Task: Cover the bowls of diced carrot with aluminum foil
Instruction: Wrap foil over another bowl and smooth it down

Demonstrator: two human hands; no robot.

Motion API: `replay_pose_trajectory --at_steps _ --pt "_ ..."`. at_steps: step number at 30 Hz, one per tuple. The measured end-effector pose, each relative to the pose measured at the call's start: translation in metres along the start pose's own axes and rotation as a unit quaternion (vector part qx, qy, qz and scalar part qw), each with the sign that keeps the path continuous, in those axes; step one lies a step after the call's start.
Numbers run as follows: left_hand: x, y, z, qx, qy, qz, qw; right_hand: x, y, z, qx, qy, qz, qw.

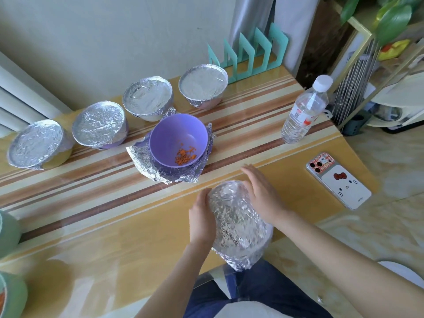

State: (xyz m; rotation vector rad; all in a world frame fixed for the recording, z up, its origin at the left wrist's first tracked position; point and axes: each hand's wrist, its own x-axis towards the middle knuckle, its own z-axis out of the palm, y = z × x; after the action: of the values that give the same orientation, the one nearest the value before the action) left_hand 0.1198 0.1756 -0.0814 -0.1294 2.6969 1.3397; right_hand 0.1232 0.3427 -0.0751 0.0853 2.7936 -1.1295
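Caution: the foil-wrapped bowl (pixel 238 223) sits at the near edge of the counter (pixel 114 237), and its lower part appears to reach past that edge toward your lap; uneven side pressure could push it off and spill the contents. Thin foil tears where it is creased hard over a rim, so heavy squeezing could split the cover and leave a gap. Motion blur hides the seam on this bowl, so you cannot confirm from here that the wrap is tight all round. Farther back, the purple bowl (pixel 179 138) stands open on a crumpled foil sheet (pixel 146 161) with diced carrot (pixel 184 156) in its bottom. It is close in front of your hands, and a careless forward reach could tip it. Four covered bowls (pixel 146 97) stand in a row behind it. The water bottle (pixel 302 111) and phone (pixel 337 180) lie to your right, well apart from the work. Hand position: your left hand (pixel 202 216) lies palm-in against the left side of the wrapped bowl, its fingertips not visible. Your right hand (pixel 261 196) presses the far right side with fingers nearly straight. Both forearms converge from below, and neither hand pinches the foil.
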Motion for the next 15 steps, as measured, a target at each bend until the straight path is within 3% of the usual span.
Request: replay_pose_trajectory --at_steps 2,5,10,15 --pt "-0.013 0.000 -0.004 -0.036 0.045 -0.086 0.995 -0.009 0.002 -0.001 0.031 0.034 0.028 0.999" --pt "-0.032 -0.001 -0.008 -0.078 0.044 -0.160 0.983 -0.023 0.003 0.002 0.059 0.049 0.046 0.996" --pt "-0.051 -0.005 -0.011 -0.116 0.006 -0.243 0.963 -0.035 0.000 0.012 0.067 0.095 0.062 0.991" --pt "-0.063 -0.003 -0.017 -0.121 -0.079 -0.297 0.944 -0.037 -0.001 0.021 0.073 0.094 0.067 0.991"
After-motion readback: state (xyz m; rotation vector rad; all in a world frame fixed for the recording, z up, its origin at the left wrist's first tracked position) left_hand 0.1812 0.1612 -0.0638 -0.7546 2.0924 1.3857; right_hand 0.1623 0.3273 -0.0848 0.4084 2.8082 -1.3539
